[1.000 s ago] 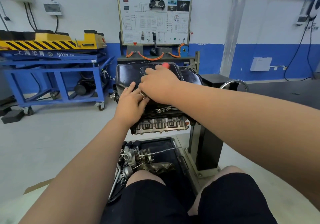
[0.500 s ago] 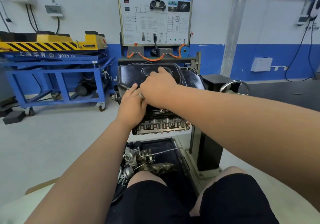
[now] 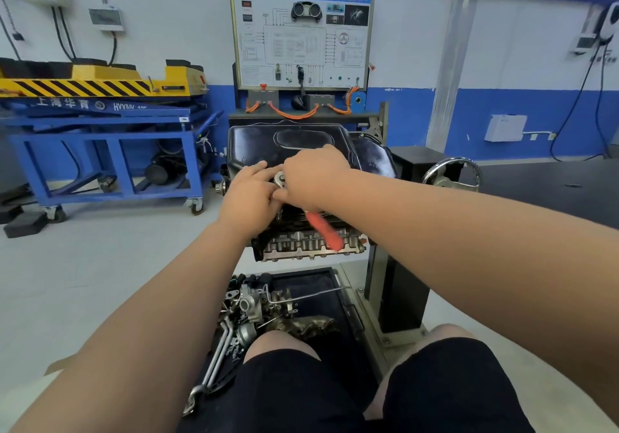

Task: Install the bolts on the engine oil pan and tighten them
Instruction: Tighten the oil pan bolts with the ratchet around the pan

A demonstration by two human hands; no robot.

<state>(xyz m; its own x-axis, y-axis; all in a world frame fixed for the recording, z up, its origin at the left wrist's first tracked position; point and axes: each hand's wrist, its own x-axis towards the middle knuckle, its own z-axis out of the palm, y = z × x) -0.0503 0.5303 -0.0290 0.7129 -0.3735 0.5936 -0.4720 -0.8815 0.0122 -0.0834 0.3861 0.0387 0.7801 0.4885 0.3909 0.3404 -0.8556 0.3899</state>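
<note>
A black oil pan (image 3: 261,144) sits on top of an upturned engine (image 3: 301,245) held in a stand. Both hands meet at the pan's near edge. My right hand (image 3: 315,175) is closed around a ratchet wrench whose round silver head (image 3: 279,178) shows between the hands. Its orange handle (image 3: 323,230) slants down toward me, blurred. My left hand (image 3: 249,195) rests fingers-down beside the ratchet head, touching it. The bolt under the tool is hidden.
A black tray (image 3: 321,277) under the engine holds several loose engine parts (image 3: 254,305). The stand's black column (image 3: 398,285) and handwheel (image 3: 450,173) are to the right. A blue cart (image 3: 107,151) stands at left, a training panel (image 3: 301,34) behind. My knees are at the bottom.
The orange handle, which stuck out beyond my right hand a second ago, has swung round toward me and now points down over the engine. Both hands stay at the pan's near edge.
</note>
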